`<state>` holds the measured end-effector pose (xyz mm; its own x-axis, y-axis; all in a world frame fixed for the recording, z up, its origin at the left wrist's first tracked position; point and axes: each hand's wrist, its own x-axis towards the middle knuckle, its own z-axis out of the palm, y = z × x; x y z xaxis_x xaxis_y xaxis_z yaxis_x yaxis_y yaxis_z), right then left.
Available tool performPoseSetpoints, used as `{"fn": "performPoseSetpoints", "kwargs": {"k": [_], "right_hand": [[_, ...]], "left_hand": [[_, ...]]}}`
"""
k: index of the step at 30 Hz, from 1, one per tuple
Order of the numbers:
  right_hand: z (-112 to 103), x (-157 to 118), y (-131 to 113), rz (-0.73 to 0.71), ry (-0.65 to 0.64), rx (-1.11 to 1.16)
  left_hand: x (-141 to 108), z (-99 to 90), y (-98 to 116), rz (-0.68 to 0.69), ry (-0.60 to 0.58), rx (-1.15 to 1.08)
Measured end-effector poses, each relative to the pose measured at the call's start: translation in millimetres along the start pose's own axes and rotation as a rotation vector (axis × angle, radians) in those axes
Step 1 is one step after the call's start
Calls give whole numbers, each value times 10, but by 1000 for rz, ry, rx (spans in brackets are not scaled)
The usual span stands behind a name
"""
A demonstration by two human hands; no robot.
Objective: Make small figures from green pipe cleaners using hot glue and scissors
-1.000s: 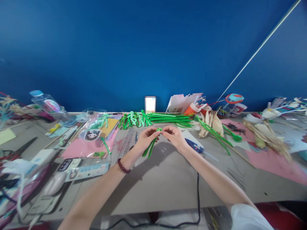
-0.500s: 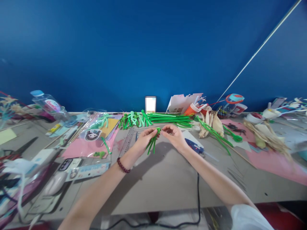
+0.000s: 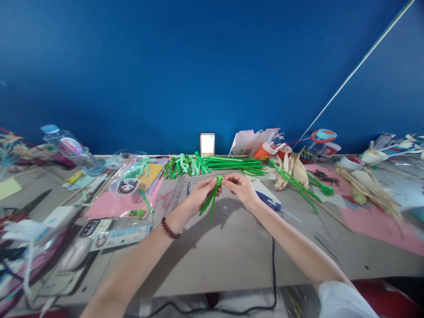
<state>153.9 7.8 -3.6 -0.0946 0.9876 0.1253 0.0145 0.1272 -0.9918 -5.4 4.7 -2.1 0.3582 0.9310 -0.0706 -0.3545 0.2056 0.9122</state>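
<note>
Between my two hands is a small bundle of green pipe cleaners (image 3: 208,204), gathered in a knobby bunch at the top with loose stems hanging down. My left hand (image 3: 202,192) pinches the bundle just below its top. The fingertips of my right hand (image 3: 239,187) are closed at the right side of the knob, pressing on it. Behind the hands lie a long stack of straight green pipe cleaners (image 3: 236,164) and a heap of curled green pieces (image 3: 187,164).
A blue glue gun (image 3: 269,201) lies right of my right hand, its black cable (image 3: 273,269) running off the front edge. Left are a ruler (image 3: 175,194), pink paper under a plastic bag (image 3: 109,198) and a bottle (image 3: 68,143). Dried husks (image 3: 291,172) and paper cups (image 3: 263,151) stand right.
The hanging stems have swung and turned slightly toward the lower left, and the knobby top shows more between my fingers. Both hands stay in nearly the same place.
</note>
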Motion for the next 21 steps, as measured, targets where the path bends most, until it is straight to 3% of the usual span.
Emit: {"fn": "performPoseSetpoints", "kwargs": {"k": [8, 21], "right_hand": [[18, -16, -6, -37, 31, -67], [-18, -22, -22, -227, -24, -225]], "left_hand": [[-14, 58, 12, 168, 131, 165], [-20, 49, 52, 216, 69, 204]]}}
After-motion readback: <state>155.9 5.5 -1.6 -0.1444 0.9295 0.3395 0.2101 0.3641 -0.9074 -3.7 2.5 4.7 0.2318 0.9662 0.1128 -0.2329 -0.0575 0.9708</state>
